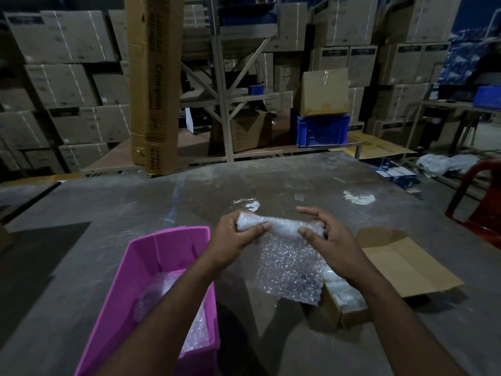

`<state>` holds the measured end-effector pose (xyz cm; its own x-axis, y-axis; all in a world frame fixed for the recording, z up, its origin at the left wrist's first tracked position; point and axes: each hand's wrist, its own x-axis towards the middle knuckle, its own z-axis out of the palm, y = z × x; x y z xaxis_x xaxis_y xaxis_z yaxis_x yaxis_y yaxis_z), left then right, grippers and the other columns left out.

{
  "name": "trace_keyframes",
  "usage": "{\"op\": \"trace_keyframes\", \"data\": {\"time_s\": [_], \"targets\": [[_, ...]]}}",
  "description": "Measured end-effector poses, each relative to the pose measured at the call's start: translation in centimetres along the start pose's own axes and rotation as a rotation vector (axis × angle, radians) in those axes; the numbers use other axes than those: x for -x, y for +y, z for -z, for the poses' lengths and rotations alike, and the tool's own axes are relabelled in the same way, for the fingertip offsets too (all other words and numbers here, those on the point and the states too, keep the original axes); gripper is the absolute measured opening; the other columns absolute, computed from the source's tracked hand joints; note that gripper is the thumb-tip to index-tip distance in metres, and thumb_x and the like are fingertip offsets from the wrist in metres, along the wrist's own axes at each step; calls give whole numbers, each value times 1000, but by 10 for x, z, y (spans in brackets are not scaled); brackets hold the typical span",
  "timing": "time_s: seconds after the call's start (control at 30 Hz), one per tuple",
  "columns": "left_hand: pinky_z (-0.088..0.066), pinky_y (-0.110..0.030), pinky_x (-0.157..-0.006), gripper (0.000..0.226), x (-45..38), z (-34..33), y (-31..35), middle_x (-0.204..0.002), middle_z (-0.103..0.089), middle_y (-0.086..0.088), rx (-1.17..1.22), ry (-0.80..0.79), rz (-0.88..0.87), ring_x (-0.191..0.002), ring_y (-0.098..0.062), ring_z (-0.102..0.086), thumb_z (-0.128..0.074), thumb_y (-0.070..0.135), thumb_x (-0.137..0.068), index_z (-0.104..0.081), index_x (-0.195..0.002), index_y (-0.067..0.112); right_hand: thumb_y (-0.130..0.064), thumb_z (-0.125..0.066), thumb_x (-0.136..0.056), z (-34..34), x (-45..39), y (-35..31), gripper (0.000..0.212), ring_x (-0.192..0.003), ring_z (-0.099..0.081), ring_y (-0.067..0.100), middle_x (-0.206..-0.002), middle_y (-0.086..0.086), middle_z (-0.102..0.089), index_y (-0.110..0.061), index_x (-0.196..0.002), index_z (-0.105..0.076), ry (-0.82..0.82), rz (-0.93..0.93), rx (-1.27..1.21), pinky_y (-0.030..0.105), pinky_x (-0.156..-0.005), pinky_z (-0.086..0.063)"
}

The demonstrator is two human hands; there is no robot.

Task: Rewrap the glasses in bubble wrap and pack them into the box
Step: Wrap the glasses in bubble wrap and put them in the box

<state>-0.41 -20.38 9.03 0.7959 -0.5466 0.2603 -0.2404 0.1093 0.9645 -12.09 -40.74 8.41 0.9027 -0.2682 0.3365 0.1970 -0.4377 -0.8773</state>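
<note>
left hand [235, 240]: grip clenched around left end of bubble wrap roll [279, 226]
right hand [329, 240]: grip pinching right end of roll, fingers curled
roll: held above bench [108, 213], loose sheet hanging below, glass inside not visible
box [401, 267]: open, right of hands, wrapped pieces inside
pink bin [151, 256]: left, holds bubble wrap
</note>
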Motion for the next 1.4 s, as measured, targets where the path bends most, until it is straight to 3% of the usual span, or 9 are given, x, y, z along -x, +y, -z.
{"op": "trace_keyframes", "data": {"time_s": [0.1, 0.2, 0.4, 0.63, 0.87, 0.97, 1.13, 1.27, 1.4], "targets": [[-51, -30, -68, 29, 1, -2, -1, -85, -69, -11, 38, 19, 12, -78, -22, -62, -76, 17, -86, -65, -101, -6, -34, -67, -93, 0, 1, 0, 34, -59, -54, 2, -81, 1, -64, -38, -127, -62, 28, 14, -49, 16, -61, -46], [-52, -25, -61, 20, 2, -2, 1, -82, -65, -6, 51, 18, 19, -69, -13, -61, -74, 12, -90, -60, -102, 3, -31, -62, -97, -1, 0, 1, 24, -53, -51, 1, -59, -12, -54, -32, -121, -65, 133, 22, -57, 14, -53, -44], [-56, -25, -65, 30, 4, -4, 3, -118, -65, -14, -14, 38, 5, -83, -14, -69, -74, 12, -90, -58, -116, 14, -54, -69, -84, -2, 2, 2, 47, -129, -42, 0, -136, -15, -48, -42, -129, -59, 84, 99, 203, 18, -98, -40], [-61, -36, -76, 54, 6, -2, 6, -121, -63, -16, 3, -25, -1, -97, -27, -72, -80, 20, -84, -56, -131, 27, -18, -75, -89, -5, 4, 0, 27, -102, -67, 1, -108, -13, -72, -32, -112, -71, 8, 32, 45, 24, -86, -56], [-55, -26, -70, 18, 8, 0, 13, -85, -73, -5, -21, -42, -40, -79, -15, -69, -81, 11, -80, -69, -92, 6, -40, -55, -100, -1, 6, -5, 25, -117, -56, -5, -127, -20, -63, -39, -123, -65, -25, 7, 101, 29, -96, -51], [-57, -29, -70, 18, 8, 0, 13, -87, -73, -9, -26, -17, -49, -81, -19, -70, -78, 12, -85, -67, -95, 3, -47, -70, -88, -2, 9, -7, 46, -127, -48, -4, -139, -21, -54, -46, -132, -56, -76, 29, 153, 27, -102, -44], [-57, -28, -65, 33, 11, 1, 15, -99, -71, -14, -29, 13, -6, -78, -19, -70, -74, 18, -90, -59, -117, 8, -19, -74, -90, -4, 10, -10, 31, -100, -66, -1, -113, -12, -70, -28, -118, -68, -47, 21, 105, 26, -88, -57], [-58, -31, -89, 60, 8, 7, 11, -139, -55, 6, -129, -39, -58, -116, -13, -64, -80, 25, -84, -54, -138, 32, -29, -61, -99, -2, 11, -8, 11, -89, -66, 4, -98, -6, -70, -29, -103, -71, -70, 13, 117, 27, -77, -53], [-60, -31, -83, 45, 11, 4, 13, -109, -74, -4, -19, -102, -9, -100, -21, -72, -85, 4, -74, -69, -116, 8, -24, -56, -101, 0, 9, -6, 15, -82, -57, 2, -95, -2, -58, -29, -90, -66, -51, 17, 153, 26, -75, -43]]}}
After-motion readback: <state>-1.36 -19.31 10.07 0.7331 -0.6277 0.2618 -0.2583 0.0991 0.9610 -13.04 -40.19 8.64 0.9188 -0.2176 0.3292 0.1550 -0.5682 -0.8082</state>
